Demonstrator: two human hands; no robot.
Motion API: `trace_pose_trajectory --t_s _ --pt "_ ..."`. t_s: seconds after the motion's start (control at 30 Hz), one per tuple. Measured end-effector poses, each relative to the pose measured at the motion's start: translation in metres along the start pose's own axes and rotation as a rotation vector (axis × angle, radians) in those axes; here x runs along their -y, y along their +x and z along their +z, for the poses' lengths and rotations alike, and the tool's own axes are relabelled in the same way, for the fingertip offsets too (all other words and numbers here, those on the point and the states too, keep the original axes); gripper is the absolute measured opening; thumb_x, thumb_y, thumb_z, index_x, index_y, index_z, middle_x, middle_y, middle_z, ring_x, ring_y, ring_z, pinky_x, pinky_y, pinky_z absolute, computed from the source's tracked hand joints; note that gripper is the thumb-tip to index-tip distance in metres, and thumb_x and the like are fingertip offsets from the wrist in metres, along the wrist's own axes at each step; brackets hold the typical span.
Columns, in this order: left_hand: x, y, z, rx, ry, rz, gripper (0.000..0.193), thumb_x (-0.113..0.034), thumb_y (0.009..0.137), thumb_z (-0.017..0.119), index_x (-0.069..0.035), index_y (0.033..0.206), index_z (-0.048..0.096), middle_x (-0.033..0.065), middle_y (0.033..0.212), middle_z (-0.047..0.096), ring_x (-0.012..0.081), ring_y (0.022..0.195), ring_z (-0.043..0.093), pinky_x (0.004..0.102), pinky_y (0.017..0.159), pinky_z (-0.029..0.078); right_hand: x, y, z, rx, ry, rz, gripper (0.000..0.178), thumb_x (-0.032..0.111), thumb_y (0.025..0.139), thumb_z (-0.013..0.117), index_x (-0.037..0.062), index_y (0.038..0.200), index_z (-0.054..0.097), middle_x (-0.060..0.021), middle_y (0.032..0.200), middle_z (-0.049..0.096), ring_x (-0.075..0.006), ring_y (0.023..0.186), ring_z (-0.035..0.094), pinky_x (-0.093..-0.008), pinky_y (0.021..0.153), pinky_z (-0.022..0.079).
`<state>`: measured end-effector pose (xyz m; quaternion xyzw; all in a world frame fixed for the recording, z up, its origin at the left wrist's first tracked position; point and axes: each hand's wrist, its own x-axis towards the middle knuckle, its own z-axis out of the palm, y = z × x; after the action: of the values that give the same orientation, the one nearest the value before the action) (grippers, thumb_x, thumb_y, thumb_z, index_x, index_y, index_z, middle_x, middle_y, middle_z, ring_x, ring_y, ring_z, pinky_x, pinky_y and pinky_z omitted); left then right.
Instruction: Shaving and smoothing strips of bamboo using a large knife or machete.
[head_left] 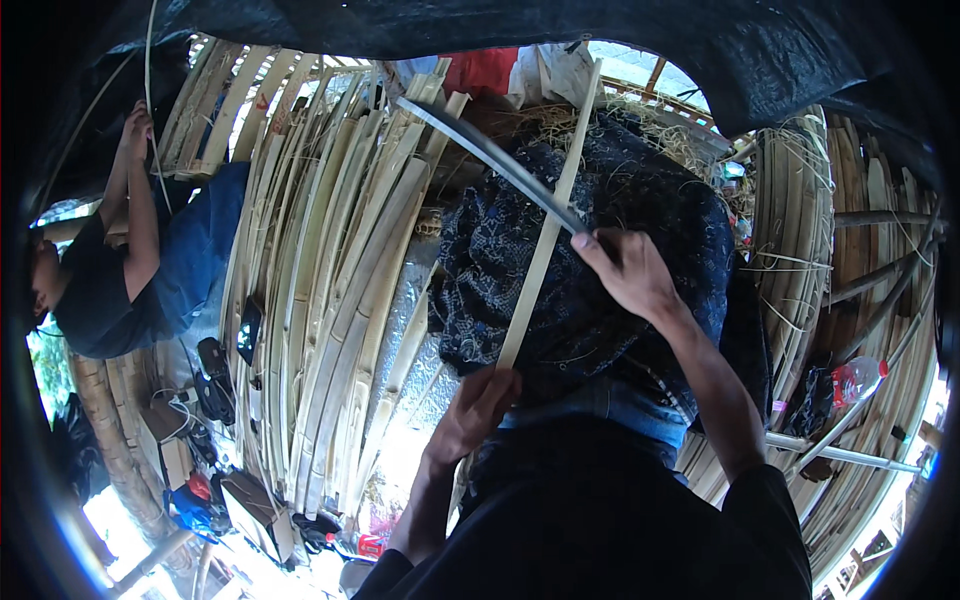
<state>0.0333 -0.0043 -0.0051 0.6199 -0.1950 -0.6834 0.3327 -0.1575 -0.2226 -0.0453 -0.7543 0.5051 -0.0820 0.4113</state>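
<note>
Blade crossing pale strip, right hand nearest the crossing.
Left hand [478, 408] closed on near end of the pale strip [532, 285]; its long axis runs away and slightly right over dark patterned cloth [660, 200]. Right hand [632, 270] wrapped round the near end of the long blade [485, 150], which points away-left. Can't tell if blade touches strip.

No wording can be read: red strokes [262, 102] are seen on pale slats [274, 90], and a reddish label [840, 388], too small to be deciphered, is borne by a clear bottle [861, 376].
</note>
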Motion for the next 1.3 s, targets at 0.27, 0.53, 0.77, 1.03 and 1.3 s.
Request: trace_pose_trajectory --t_s 0.27,0.53,0.77,1.03,1.3 --pt "-0.028 0.029 0.019 0.103 -0.092 0.045 0.029 -0.030 0.108 0.045 -0.005 0.101 0.058 -0.0057 0.066 0.039 0.0031 0.051 0.032 0.0234 0.047 0.026 0.017 -0.025 0.017 0.061 0.421 -0.192 0.042 0.043 0.087 0.079 0.0017 0.090 0.072 -0.0052 0.061 0.059 -0.0166 0.059 0.064 -0.0350 0.061 0.050" --pt "-0.007 0.007 -0.007 0.259 -0.108 0.146 0.045 -0.035 0.108 0.039 0.000 0.135 0.046 0.0064 0.078 0.056 0.0124 0.058 0.058 0.0249 0.055 0.051 0.035 0.000 0.000 0.112 0.978 0.066 0.020 0.014 0.092 0.075 0.0002 0.085 0.063 0.0048 0.053 0.045 -0.0039 0.039 0.041 -0.0234 0.037 0.030" --pt "0.031 -0.038 -0.028 0.199 -0.076 0.065 0.031 -0.026 0.111 0.038 -0.002 0.121 0.055 -0.0046 0.069 0.045 0.0029 0.052 0.037 0.0218 0.046 0.030 0.019 0.041 -0.013 0.117 0.954 0.133 0.021 0.021 0.095 0.072 0.0049 0.087 0.060 0.0078 0.056 0.041 -0.0023 0.042 0.037 -0.0231 0.039 0.029" --pt "0.016 0.006 0.008 -0.083 -0.151 0.107 0.031 -0.033 0.108 0.047 -0.008 0.096 0.060 -0.0080 0.063 0.040 0.0031 0.050 0.033 0.0230 0.046 0.024 -0.057 0.016 0.063 -0.511 -0.592 -0.846 0.032 0.027 0.103 0.056 0.0259 0.135 0.058 -0.0112 0.080 0.063 -0.0252 0.061 0.062 -0.0396 0.047 0.052" --pt "0.004 0.042 0.004 -0.184 0.156 0.080 0.044 -0.039 0.107 0.047 -0.006 0.081 0.059 -0.0054 0.058 0.041 0.0044 0.049 0.036 0.0252 0.046 0.025 0.005 -0.026 0.050 0.030 -0.353 -0.311 0.071 0.069 0.092 0.055 0.0013 0.075 0.066 -0.0183 0.057 0.064 -0.0362 0.056 0.070 -0.0454 0.052 0.058"
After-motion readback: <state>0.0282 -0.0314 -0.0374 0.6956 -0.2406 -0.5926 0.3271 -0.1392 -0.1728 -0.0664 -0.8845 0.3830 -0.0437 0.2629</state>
